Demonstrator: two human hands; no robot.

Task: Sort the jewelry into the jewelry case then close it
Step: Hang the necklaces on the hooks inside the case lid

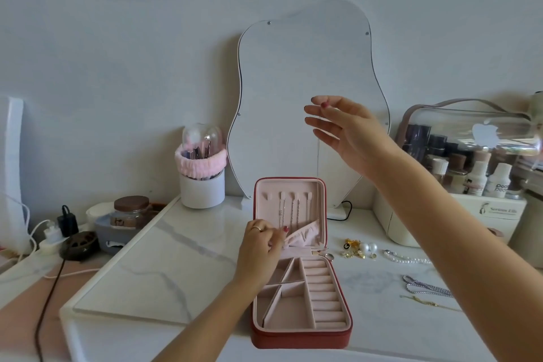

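I see the red jewelry case (299, 267) lying open on the marble tabletop (164, 258), lid upright. My left hand (261, 247) pinches the pink elastic pocket (302, 233) in the lid. My right hand (349, 132) is raised, thumb and forefinger pinching a thin chain (318, 156) that hangs down; earrings (357, 248) lie right of the case

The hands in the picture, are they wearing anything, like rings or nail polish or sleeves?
Yes. The left hand has a thin gold ring on one finger. Both hands have dark red nail polish; on the right hand it shows on the thumbnail. Both forearms are bare, no sleeves, and no watch or bracelet is on either wrist.
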